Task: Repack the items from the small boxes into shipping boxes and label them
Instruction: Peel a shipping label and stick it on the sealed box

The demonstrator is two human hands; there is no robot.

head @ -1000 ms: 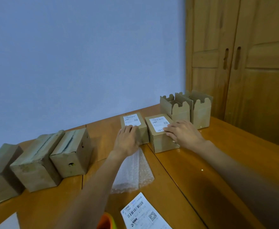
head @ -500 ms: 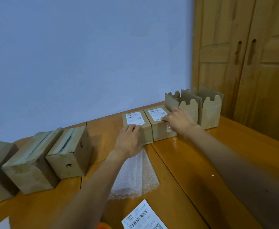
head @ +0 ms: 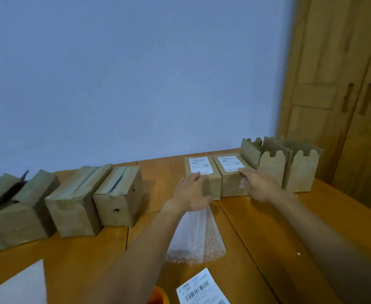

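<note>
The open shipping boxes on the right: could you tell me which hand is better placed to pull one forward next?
Probably the right hand, resting on the right labelled box, beside the open shipping boxes. The left hand is on the left labelled box, farther away.

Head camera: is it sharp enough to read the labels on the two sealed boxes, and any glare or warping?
Head view: soft throughout, so print on the left label and right label is unreadable; wide-angle warp leans the wooden cupboard; mild sheen on the table beside the bubble wrap; light dim and even, no hard shadows.
</note>
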